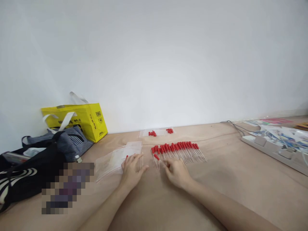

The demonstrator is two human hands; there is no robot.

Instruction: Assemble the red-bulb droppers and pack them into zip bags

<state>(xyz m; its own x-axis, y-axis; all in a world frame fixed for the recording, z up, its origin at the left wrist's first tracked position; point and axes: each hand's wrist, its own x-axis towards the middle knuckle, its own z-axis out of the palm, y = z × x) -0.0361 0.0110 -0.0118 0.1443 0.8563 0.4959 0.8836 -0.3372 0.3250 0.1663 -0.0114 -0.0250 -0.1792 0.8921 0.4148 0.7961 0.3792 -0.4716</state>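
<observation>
A row of droppers (pixel 176 147) with red rubber bulbs and thin clear stems lies in front of me, bulbs toward the wall. My right hand (pixel 176 171) is closed at the row's near left side, its fingers pinching the stem of a dropper (pixel 156 157) whose red bulb points up and left. My left hand (pixel 132 168) rests at the right edge of several clear zip bags (pixel 112 160), thumb apart from the fingers. A small red tip (pixel 127 156) shows beside its fingers; what lies under that hand is hidden.
Farther back, a clear bag (pixel 160 132) with red-bulbed droppers lies by the wall. Yellow (pixel 97 123), striped (pixel 72 141) and black bags (pixel 31 176) stand left, with a blurred-out patch nearby. A white power strip (pixel 269 150), cables and plastic packets (pixel 286 138) occupy the right.
</observation>
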